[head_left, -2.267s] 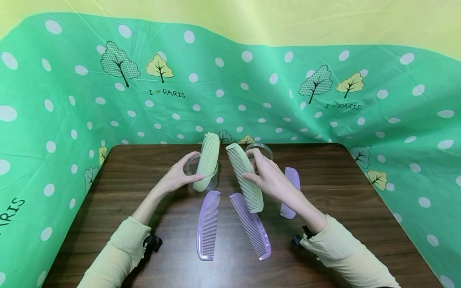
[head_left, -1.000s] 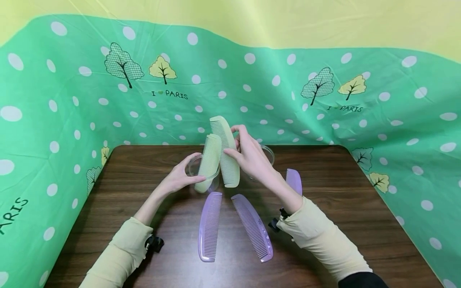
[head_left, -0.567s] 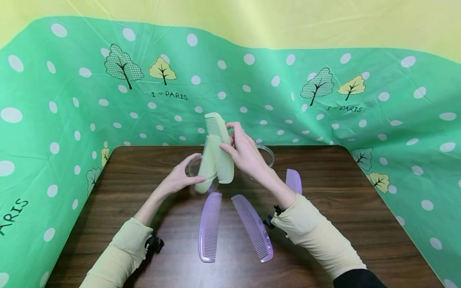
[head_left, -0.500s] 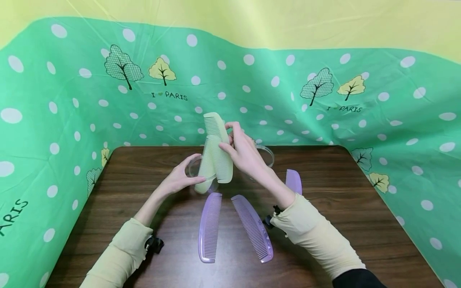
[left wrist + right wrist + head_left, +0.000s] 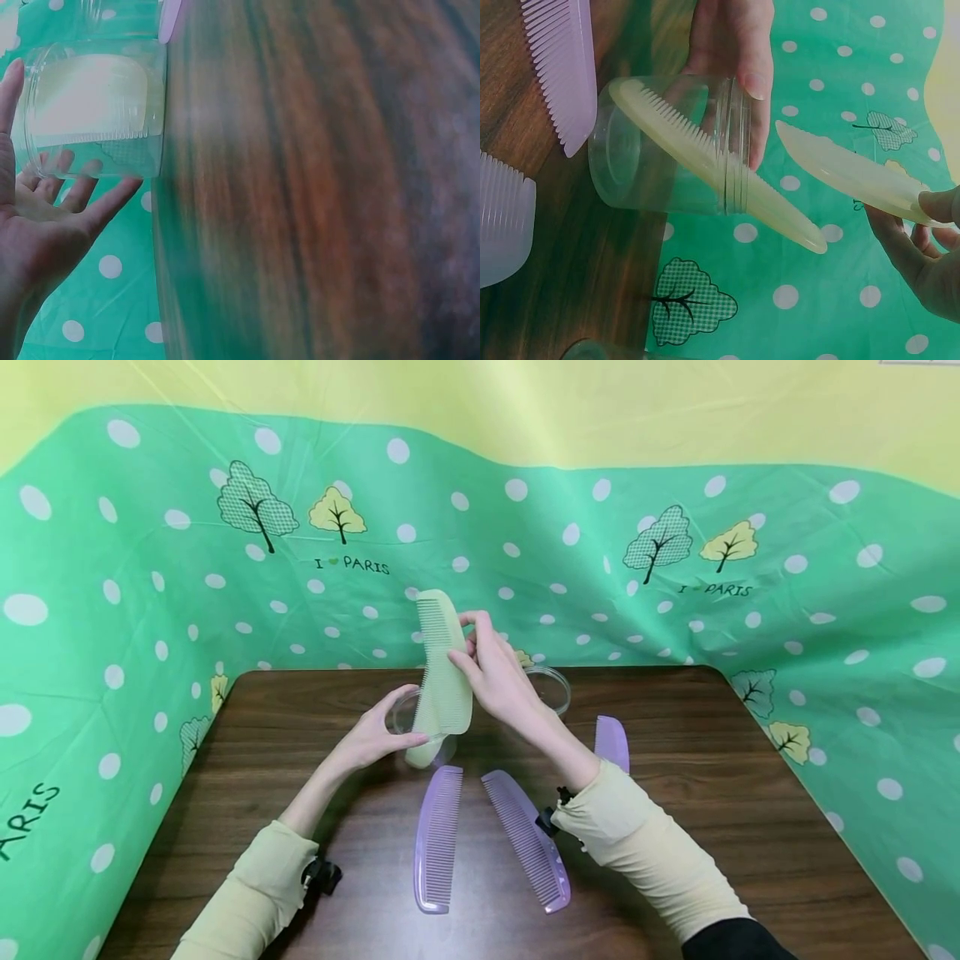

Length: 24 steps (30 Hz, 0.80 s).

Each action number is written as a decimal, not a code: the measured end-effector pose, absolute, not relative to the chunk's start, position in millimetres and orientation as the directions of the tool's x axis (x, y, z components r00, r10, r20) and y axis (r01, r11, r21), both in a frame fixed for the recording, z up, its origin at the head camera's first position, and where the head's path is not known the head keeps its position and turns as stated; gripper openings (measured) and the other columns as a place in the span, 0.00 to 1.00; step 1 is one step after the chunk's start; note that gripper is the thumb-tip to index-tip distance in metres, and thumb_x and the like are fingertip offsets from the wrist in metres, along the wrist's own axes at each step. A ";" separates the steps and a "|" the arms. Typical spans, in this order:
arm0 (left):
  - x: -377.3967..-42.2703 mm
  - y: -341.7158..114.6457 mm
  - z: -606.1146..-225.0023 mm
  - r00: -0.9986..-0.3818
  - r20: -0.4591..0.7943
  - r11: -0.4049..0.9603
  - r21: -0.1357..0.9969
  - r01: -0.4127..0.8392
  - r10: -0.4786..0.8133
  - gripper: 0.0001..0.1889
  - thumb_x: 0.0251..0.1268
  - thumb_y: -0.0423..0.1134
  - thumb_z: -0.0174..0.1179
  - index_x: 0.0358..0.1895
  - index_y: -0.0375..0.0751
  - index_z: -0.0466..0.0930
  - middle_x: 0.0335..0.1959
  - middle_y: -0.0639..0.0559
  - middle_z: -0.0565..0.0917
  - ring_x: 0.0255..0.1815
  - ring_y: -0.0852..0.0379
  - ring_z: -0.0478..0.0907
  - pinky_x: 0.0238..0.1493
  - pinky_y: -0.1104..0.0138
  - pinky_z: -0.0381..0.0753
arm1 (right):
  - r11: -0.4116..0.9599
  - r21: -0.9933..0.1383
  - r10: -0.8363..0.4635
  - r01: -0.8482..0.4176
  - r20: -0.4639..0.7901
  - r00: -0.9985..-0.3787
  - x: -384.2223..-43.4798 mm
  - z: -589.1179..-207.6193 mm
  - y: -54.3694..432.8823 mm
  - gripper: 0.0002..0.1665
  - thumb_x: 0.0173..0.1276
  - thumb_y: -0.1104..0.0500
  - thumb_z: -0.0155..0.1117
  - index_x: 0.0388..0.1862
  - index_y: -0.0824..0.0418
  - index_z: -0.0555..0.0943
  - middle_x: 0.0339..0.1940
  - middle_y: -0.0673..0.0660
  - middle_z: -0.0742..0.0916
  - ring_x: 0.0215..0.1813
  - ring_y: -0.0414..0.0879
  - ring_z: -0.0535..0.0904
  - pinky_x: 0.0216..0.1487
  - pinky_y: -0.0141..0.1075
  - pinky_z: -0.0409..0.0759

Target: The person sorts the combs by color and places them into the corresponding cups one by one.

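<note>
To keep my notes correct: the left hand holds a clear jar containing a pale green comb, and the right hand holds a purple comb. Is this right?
Not quite: the right hand holds another pale green comb, not a purple one, as the head view shows.

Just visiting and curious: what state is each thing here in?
Left clear jar: upright, lidless.
Inner green comb: leaning in jar, protruding.
Held green comb: raised, outside jar.
Left purple comb: lying flat.
Middle purple comb: lying flat.
Right purple comb: lying flat.
Right clear jar: contents unclear.
Left hand: gripping left clear jar.
Right hand: pinching held green comb.
</note>
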<state>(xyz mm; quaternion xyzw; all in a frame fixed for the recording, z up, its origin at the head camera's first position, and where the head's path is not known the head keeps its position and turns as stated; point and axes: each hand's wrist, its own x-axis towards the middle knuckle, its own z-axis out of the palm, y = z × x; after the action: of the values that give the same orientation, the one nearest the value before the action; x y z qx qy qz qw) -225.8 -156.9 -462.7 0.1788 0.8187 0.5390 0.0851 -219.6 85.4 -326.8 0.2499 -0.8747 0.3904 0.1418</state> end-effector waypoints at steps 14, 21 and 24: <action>-222.9 -156.3 -461.6 -0.925 0.059 0.367 0.907 0.207 0.376 0.47 0.60 0.48 0.76 0.80 0.51 0.58 0.79 0.49 0.68 0.80 0.44 0.65 0.71 0.44 0.72 | 0.580 -0.631 -0.265 -0.515 0.452 -0.852 -230.7 -333.2 75.3 0.21 0.80 0.57 0.58 0.66 0.57 0.64 0.39 0.58 0.79 0.40 0.51 0.74 0.41 0.41 0.76; -223.0 -155.7 -461.7 -0.922 0.060 0.357 0.911 0.208 0.383 0.48 0.60 0.48 0.76 0.80 0.50 0.58 0.80 0.48 0.67 0.80 0.43 0.65 0.71 0.42 0.72 | 0.599 -0.606 -0.255 -0.523 0.475 -0.842 -235.0 -339.4 72.4 0.21 0.79 0.57 0.59 0.64 0.57 0.65 0.38 0.58 0.81 0.37 0.50 0.76 0.39 0.41 0.76; -223.7 -155.6 -461.4 -0.922 0.061 0.356 0.911 0.208 0.383 0.47 0.60 0.47 0.76 0.80 0.51 0.58 0.80 0.48 0.67 0.80 0.43 0.65 0.71 0.42 0.71 | 0.604 -0.592 -0.255 -0.533 0.490 -0.833 -236.6 -342.0 70.4 0.21 0.79 0.57 0.60 0.64 0.58 0.65 0.38 0.58 0.81 0.36 0.50 0.77 0.38 0.41 0.77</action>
<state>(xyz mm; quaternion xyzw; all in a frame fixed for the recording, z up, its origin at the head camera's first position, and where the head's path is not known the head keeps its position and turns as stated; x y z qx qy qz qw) -223.7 -155.6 -461.4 0.1804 0.8194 0.5380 0.0814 -236.6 70.4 -342.0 0.2248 -0.8770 0.3841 0.1810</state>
